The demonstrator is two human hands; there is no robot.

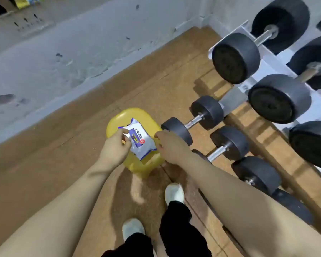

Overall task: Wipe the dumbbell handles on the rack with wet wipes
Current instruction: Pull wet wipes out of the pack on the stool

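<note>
While your left hand (115, 147) pinches the near-left corner of the wipe pack (138, 140), thumb and fingers (126, 143) curled on its edge, the pack lies flat on the yellow stool (117, 117), its long axis running from upper left to lower right. Your right hand (171, 147) rests just beside the pack's right edge, fingers loosely curled and holding nothing; whether it touches the pack cannot be told. The left hand is thus the nearer one. The pack is white with a purple label and looks sealed. Right of it, the dumbbells (191, 124) and their steel handles (194, 120) sit on the rack (233, 97), not yet wiped.
</note>
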